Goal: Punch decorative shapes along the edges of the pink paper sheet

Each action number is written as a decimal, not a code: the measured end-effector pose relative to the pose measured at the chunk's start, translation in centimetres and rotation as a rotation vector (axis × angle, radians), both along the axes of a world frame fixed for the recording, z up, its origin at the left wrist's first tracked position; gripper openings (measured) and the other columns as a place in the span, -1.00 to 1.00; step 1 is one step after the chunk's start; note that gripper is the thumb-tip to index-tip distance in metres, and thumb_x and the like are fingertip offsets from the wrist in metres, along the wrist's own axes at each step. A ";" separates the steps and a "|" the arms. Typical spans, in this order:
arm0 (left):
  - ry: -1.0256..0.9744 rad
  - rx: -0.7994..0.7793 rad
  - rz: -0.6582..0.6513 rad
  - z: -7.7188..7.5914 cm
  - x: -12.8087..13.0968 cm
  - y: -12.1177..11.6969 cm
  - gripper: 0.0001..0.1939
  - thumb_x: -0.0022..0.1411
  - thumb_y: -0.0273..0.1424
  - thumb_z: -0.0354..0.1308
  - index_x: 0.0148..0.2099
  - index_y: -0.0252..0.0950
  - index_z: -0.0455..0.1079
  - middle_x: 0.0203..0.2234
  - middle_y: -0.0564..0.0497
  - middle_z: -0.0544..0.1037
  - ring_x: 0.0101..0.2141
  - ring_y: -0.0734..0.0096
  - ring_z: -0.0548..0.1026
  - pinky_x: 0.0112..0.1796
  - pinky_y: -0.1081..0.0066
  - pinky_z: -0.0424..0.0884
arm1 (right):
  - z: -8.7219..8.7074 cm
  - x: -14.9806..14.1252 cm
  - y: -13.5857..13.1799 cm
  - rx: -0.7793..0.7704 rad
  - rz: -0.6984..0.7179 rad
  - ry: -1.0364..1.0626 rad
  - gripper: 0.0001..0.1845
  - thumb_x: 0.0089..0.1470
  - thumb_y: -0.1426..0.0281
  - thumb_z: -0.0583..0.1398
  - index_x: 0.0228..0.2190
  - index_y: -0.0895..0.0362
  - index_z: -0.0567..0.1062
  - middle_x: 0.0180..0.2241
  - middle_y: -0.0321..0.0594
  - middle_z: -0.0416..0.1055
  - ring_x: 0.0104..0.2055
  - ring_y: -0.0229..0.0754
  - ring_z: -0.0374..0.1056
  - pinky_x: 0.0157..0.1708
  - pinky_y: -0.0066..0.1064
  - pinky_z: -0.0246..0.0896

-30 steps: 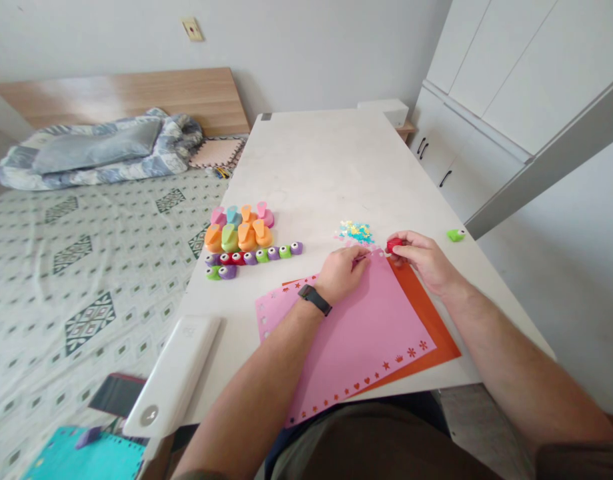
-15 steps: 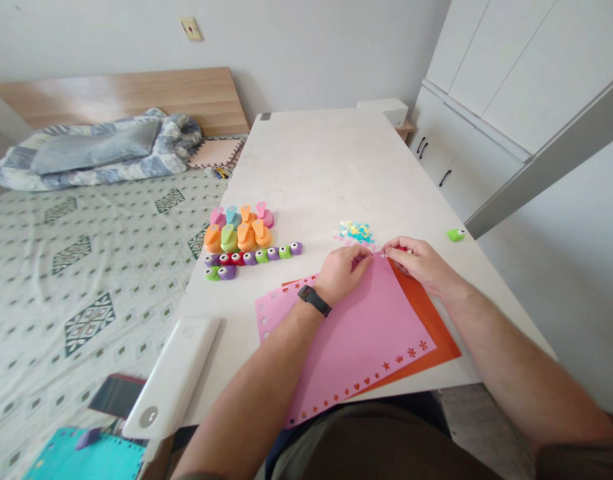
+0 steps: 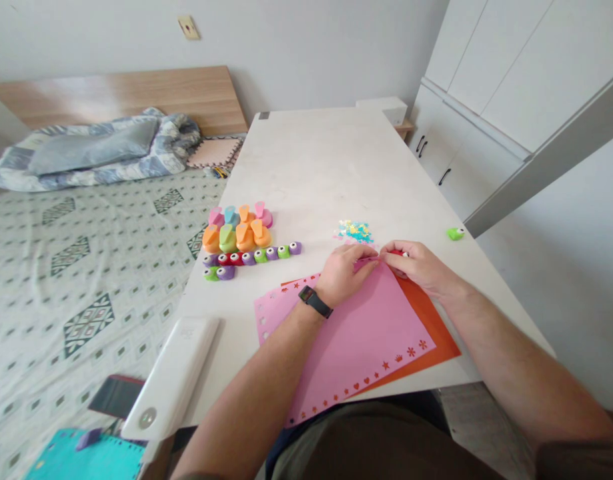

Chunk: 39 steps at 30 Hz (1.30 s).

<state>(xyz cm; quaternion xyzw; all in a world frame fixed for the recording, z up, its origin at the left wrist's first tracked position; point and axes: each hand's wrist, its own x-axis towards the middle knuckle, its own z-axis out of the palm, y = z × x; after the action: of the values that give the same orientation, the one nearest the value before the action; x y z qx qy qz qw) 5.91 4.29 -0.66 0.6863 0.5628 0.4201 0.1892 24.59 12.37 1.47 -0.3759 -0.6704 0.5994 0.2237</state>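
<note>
the bed (image 3: 111, 223) stretches along the left, with the tabletop (image 3: 311, 167) beside it. on the tabletop a pink sheet (image 3: 361, 320) lies over an orange sheet (image 3: 433, 323), which shows along its right and near sides. cutouts (image 3: 385, 365) line the pink sheet's borders, and both hands meet at its far right corner. good work there seems to call for feeding the edge in straight and square, bracing the paper so it cannot skew, leaving some plain paper between one cutout and the next, pressing fully, and easing the punch off without tugging, since the corner could tear. the left hand (image 3: 343, 273) lies over the far edge, nearly closed, thumb and forefinger seemingly pinching the paper near that corner. the right hand (image 3: 415, 267) is curled around a red punch (image 3: 398, 253), which its fingers mostly hide, its fingertips almost touching the left's; whether the paper sits in the slot cannot be told. smallest of all, loose shapes (image 3: 356, 232) lie in a pile just beyond the corner.
</note>
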 end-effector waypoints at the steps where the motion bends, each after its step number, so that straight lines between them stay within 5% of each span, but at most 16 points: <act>1: 0.005 0.014 -0.003 0.0 0.0 0.0 -0.84 0.40 -0.31 0.16 -0.11 -0.23 0.52 -0.20 -0.02 0.66 -0.15 0.33 0.58 -0.06 0.31 0.48 | 0.0 0.0 0.0 -0.002 0.013 0.002 -0.68 0.07 0.10 0.33 -0.37 0.11 0.56 -0.58 -0.37 0.28 -0.54 -0.29 0.10 -0.50 -0.39 0.05; 39: 0.103 0.110 -0.030 -0.2 0.1 -0.1 -0.86 0.43 -0.34 0.12 -0.14 -0.24 0.50 -0.25 -0.02 0.65 -0.20 0.32 0.57 -0.11 0.30 0.45 | -0.5 0.0 0.1 -0.121 0.065 0.023 -0.67 0.13 0.13 0.31 -0.37 0.16 0.55 -0.58 -0.42 0.19 -0.55 -0.36 -0.01 -0.54 -0.41 -0.14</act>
<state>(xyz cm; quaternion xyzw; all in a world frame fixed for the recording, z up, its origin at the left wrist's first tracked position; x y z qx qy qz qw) 6.04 4.16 -0.91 0.7246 0.5376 0.4118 0.1285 24.63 12.44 1.00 -0.3596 -0.6422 0.6501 0.1887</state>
